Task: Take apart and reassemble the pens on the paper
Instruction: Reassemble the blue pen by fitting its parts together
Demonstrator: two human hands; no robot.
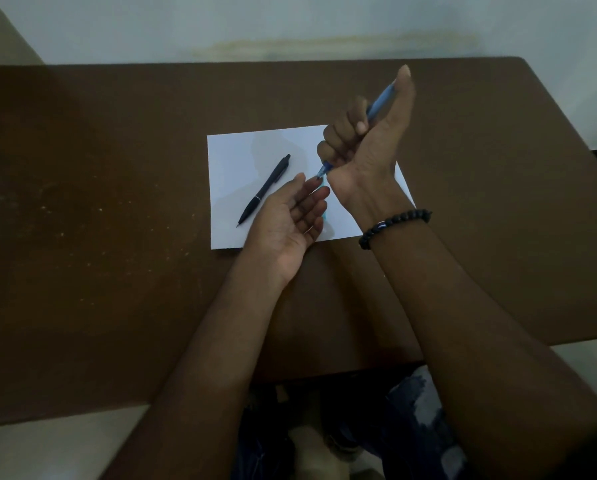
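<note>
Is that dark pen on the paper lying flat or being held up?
Lying flat. The dark pen rests slantwise on the paper, tip toward the near edge; neither hand touches it.

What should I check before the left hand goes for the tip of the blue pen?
1. Blue pen held firm: ok, the right hand has its fingers curled round the barrel.
2. Tip end reachable: ok, it sticks out below the fist, toward the left hand.
3. Left hand free: ok, palm up, fingers straight, holding nothing.
4. Work is over the paper: ok, loose parts would likely land on it.
5. Black pen out of the way: ok, it lies whole on the paper, left of both hands.
6. Blue pen's tip already loosened: cannot tell, the fingers hide the joint.
</note>
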